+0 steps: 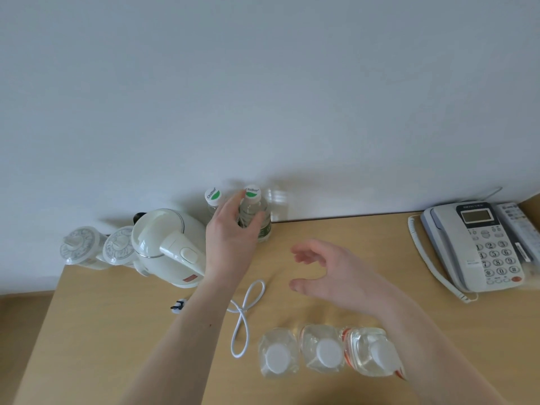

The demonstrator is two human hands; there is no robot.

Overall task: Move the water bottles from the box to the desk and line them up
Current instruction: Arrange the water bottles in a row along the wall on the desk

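Here, at the far left of the pale wooden desk [87,331], we see two patterned lidded cups [79,247] and a white electric kettle [166,247]. Just right of it, our left hand [230,238] wraps its fingers around a clear upright water bottle with a green-and-white cap [253,211], beside its twin [212,198] at the wall edge. Our right hand [330,273] hovers open, holding nothing, over bare desk. Three clear white-capped bottles [321,355] stand in a row nearest us, with free room rightward toward the grey telephone [479,247].
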